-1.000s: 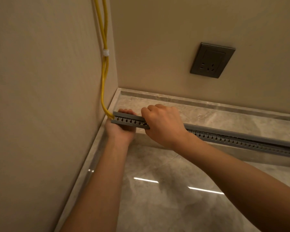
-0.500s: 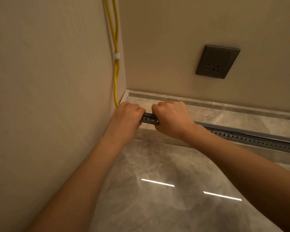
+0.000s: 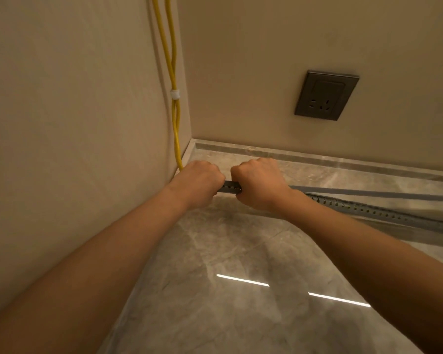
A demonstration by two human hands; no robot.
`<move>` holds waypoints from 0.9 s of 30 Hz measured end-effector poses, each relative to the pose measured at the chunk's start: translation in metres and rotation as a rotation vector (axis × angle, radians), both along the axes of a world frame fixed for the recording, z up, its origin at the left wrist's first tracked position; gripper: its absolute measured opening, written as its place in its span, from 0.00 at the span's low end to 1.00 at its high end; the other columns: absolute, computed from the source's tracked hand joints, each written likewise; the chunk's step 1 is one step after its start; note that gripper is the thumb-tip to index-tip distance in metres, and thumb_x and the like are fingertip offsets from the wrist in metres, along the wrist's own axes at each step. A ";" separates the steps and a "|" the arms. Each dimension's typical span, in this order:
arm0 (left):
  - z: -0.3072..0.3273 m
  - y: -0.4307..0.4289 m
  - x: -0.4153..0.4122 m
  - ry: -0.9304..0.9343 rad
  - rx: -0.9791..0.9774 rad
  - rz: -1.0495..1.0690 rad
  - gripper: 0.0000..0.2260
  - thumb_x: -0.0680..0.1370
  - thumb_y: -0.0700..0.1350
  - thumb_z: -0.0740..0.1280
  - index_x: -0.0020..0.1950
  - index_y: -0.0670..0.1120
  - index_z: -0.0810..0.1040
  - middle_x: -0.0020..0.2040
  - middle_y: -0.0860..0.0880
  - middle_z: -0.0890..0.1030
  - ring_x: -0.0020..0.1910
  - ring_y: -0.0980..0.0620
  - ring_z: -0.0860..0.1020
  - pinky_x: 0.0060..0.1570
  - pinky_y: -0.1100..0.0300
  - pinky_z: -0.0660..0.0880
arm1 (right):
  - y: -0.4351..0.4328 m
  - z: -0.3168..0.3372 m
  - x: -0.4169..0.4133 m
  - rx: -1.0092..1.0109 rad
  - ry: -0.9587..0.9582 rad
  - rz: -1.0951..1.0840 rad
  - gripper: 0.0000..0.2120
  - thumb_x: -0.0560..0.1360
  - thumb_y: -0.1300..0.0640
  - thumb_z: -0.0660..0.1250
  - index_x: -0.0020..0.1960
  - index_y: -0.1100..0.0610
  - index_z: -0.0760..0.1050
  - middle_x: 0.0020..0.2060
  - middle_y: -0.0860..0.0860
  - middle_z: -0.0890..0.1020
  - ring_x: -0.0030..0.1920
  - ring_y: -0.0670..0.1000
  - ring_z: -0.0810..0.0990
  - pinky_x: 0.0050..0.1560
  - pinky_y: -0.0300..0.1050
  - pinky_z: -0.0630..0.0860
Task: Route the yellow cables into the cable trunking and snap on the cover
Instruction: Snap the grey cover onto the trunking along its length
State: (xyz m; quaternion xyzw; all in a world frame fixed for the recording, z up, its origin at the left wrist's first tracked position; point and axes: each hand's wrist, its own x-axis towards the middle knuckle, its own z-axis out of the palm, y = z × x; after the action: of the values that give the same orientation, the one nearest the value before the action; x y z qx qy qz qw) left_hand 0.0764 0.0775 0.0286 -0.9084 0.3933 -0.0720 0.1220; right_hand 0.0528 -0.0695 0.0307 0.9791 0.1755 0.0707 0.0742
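Under curled fingers, left hand and right hand grip grey perforated plastic trunking; press evenly, keeping yellow cables unpinched.

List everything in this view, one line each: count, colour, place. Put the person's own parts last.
yellow cables: two, yellow, running down the left wall by the corner.
cable tie: one, white, around the cables partway up.
cable trunking: one, grey, slotted side, along the floor from the corner off to the right.
grey strip: one, just behind the slotted side; cover or far wall, cannot tell.
wall socket: one, dark grey, on the back wall.
skirting: one, grey marble, at the foot of the back wall.
floor: one, glossy grey marble, below.
walls: two, beige, meeting at the corner.
left hand: one, gripping the trunking's corner end.
right hand: one, gripping the trunking just beside it.
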 end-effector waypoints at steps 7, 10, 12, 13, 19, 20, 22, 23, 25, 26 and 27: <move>-0.001 0.000 0.003 0.001 -0.134 0.025 0.07 0.76 0.43 0.63 0.52 0.45 0.77 0.46 0.47 0.77 0.46 0.48 0.75 0.36 0.57 0.65 | -0.003 -0.001 0.001 -0.026 -0.035 0.025 0.02 0.71 0.59 0.64 0.43 0.55 0.72 0.39 0.52 0.79 0.33 0.55 0.71 0.26 0.42 0.52; -0.008 -0.004 0.001 0.055 -0.179 0.070 0.08 0.76 0.43 0.63 0.53 0.45 0.75 0.49 0.46 0.77 0.48 0.47 0.75 0.37 0.57 0.65 | -0.001 -0.004 -0.003 -0.031 -0.072 0.046 0.04 0.70 0.61 0.64 0.45 0.56 0.74 0.41 0.53 0.80 0.39 0.57 0.77 0.26 0.42 0.49; -0.013 -0.005 0.002 0.084 -0.199 0.101 0.09 0.78 0.47 0.62 0.55 0.45 0.73 0.51 0.47 0.78 0.49 0.47 0.76 0.37 0.57 0.65 | -0.002 -0.004 -0.005 -0.020 -0.090 0.052 0.05 0.70 0.61 0.64 0.45 0.56 0.73 0.40 0.53 0.80 0.40 0.56 0.77 0.26 0.42 0.48; -0.015 -0.004 0.002 0.086 -0.203 0.093 0.10 0.78 0.49 0.61 0.55 0.45 0.73 0.51 0.47 0.78 0.49 0.47 0.76 0.37 0.58 0.64 | -0.003 -0.005 -0.006 -0.016 -0.096 0.060 0.05 0.70 0.61 0.64 0.46 0.56 0.73 0.40 0.53 0.80 0.40 0.56 0.77 0.26 0.42 0.48; -0.026 0.004 0.003 0.165 -0.310 0.028 0.11 0.78 0.48 0.62 0.56 0.43 0.74 0.51 0.44 0.77 0.50 0.46 0.74 0.47 0.55 0.68 | -0.031 -0.009 -0.020 -0.004 -0.065 0.150 0.12 0.72 0.53 0.64 0.55 0.53 0.72 0.45 0.51 0.77 0.44 0.53 0.74 0.29 0.44 0.64; -0.027 0.004 0.003 0.162 -0.316 0.021 0.11 0.78 0.48 0.62 0.56 0.43 0.74 0.51 0.43 0.77 0.51 0.45 0.74 0.49 0.54 0.68 | -0.039 -0.010 -0.023 -0.010 -0.058 0.142 0.14 0.73 0.53 0.64 0.58 0.52 0.71 0.46 0.50 0.77 0.45 0.53 0.74 0.30 0.44 0.66; -0.027 0.006 0.004 0.156 -0.338 0.011 0.11 0.77 0.46 0.63 0.57 0.42 0.75 0.51 0.43 0.77 0.51 0.45 0.74 0.50 0.53 0.69 | -0.057 -0.013 -0.030 -0.006 -0.039 0.100 0.18 0.73 0.52 0.64 0.62 0.50 0.69 0.49 0.50 0.77 0.47 0.53 0.75 0.31 0.44 0.68; -0.026 0.007 0.004 0.153 -0.356 0.007 0.11 0.77 0.45 0.64 0.57 0.42 0.75 0.51 0.42 0.78 0.50 0.44 0.74 0.50 0.52 0.70 | -0.066 -0.014 -0.034 0.004 -0.026 0.071 0.19 0.73 0.52 0.64 0.64 0.49 0.68 0.50 0.50 0.77 0.48 0.53 0.75 0.32 0.44 0.69; -0.025 0.007 0.003 0.149 -0.388 -0.002 0.11 0.76 0.43 0.66 0.57 0.40 0.76 0.50 0.41 0.79 0.49 0.42 0.75 0.50 0.50 0.72 | -0.084 -0.015 -0.040 0.028 -0.003 0.005 0.20 0.73 0.51 0.63 0.64 0.48 0.67 0.50 0.49 0.78 0.47 0.53 0.76 0.34 0.45 0.73; -0.025 0.008 0.003 0.148 -0.396 -0.005 0.11 0.75 0.42 0.66 0.56 0.40 0.76 0.49 0.40 0.79 0.48 0.42 0.75 0.49 0.49 0.72 | -0.092 -0.015 -0.043 0.043 0.010 -0.030 0.21 0.72 0.50 0.64 0.64 0.47 0.67 0.49 0.49 0.78 0.46 0.53 0.76 0.34 0.46 0.74; -0.025 0.008 0.003 0.146 -0.400 -0.006 0.11 0.75 0.41 0.67 0.56 0.39 0.77 0.48 0.39 0.79 0.47 0.41 0.76 0.48 0.49 0.73 | -0.099 -0.015 -0.045 0.061 0.024 -0.069 0.21 0.72 0.49 0.64 0.64 0.47 0.67 0.48 0.48 0.78 0.45 0.52 0.76 0.35 0.46 0.74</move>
State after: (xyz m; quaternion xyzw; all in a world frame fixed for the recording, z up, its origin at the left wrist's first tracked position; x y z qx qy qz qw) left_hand 0.0794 0.0856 0.0039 -0.9162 0.3816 -0.0827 -0.0897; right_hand 0.0076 -0.1685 0.0157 0.9872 0.1402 0.0617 0.0447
